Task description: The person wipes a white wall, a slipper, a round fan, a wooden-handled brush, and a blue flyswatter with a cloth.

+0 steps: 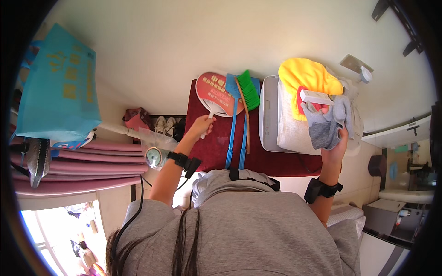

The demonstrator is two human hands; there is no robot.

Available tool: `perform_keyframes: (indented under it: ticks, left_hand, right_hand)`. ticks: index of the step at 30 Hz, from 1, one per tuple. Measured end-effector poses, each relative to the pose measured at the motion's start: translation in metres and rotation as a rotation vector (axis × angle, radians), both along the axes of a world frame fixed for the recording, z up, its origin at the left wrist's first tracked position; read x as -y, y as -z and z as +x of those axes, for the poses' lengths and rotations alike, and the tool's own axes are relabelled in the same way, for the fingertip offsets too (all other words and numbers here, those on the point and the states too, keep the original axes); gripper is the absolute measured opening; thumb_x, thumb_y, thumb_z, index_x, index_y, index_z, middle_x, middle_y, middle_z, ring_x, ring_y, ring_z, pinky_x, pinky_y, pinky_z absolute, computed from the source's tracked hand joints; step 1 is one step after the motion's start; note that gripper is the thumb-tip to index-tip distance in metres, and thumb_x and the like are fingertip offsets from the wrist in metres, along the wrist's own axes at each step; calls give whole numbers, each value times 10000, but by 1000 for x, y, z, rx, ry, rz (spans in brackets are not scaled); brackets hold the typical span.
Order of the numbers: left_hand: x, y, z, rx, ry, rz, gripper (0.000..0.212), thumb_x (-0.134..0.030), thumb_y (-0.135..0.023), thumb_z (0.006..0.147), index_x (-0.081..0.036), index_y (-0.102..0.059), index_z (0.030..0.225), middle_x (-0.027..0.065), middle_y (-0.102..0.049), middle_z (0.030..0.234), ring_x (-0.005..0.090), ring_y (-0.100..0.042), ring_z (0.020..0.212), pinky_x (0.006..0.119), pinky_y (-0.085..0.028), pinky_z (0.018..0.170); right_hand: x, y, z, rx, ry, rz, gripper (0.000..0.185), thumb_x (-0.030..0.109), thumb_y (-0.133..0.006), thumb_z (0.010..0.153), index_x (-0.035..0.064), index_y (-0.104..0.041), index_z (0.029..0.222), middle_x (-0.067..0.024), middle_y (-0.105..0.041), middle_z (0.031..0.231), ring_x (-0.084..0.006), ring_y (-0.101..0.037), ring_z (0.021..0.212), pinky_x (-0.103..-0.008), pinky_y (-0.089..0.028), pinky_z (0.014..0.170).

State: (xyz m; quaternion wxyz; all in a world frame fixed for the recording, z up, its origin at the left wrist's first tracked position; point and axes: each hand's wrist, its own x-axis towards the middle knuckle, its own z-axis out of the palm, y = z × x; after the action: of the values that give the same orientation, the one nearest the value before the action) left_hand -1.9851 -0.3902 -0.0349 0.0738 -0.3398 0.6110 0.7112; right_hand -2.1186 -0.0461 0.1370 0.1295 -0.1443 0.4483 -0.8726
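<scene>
My left hand (202, 127) grips the white handle of a red hand fan (215, 88), which bears writing. The fan lies on a dark red cloth-covered table (214, 151), against the wall. Beside it are blue fly swatters (233, 129) and a green-bristled brush (249, 91) with a wooden handle. My right hand (335, 143) holds a crumpled grey cloth (324, 127) over a white towel (290, 132) on a grey-and-white printer (270, 120). Behind that cloth lie a yellow cloth (307, 74) and a small white box (314, 97), partly covered.
A large turquoise bag (58, 93) stands at left above folded pink padding (100, 158). Near the table's left side are a clear plastic bag (157, 141) and white shoes (165, 125). A wall socket plate (355, 64) with a white plug is at right.
</scene>
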Motion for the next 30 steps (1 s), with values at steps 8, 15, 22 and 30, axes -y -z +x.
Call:
perform_keyframes:
  ticks: [8,15,22,30]
  left_hand:
    - [15,-105,47,-215,-62,-1065,265,-220,-416,888,-57,-509,1076,-4,-415,527,87,-406,408,219,-328,386]
    - [-27,-146,43,-547,0,-59,312,-223,-316,938,-38,-440,1155,7,-396,594,83,-383,488,199,-336,459]
    - [-29,-162,5,-523,211,47,309,-211,-436,896,24,-466,1094,111,-573,887,149,-569,727,252,-482,566]
    - [-29,-180,-22,-673,-219,219,337,-121,-488,860,18,-418,1159,115,-504,1122,218,-489,1055,354,-395,907]
  right_hand:
    - [25,-1,5,58,52,23,402,227,-400,887,-22,-394,1203,-78,-503,1138,-171,-502,1023,-296,-382,885]
    - [105,1,-10,126,-237,-82,445,325,-420,897,44,-375,1239,-41,-508,1113,-145,-484,1040,-285,-377,897]
    - [154,-3,1,-137,-346,23,535,195,-544,838,40,-307,1292,-46,-419,1231,-121,-415,1105,-271,-335,933]
    - [135,2,-28,-16,40,108,308,155,-551,818,4,-502,1082,-51,-546,968,-113,-551,842,-237,-454,690]
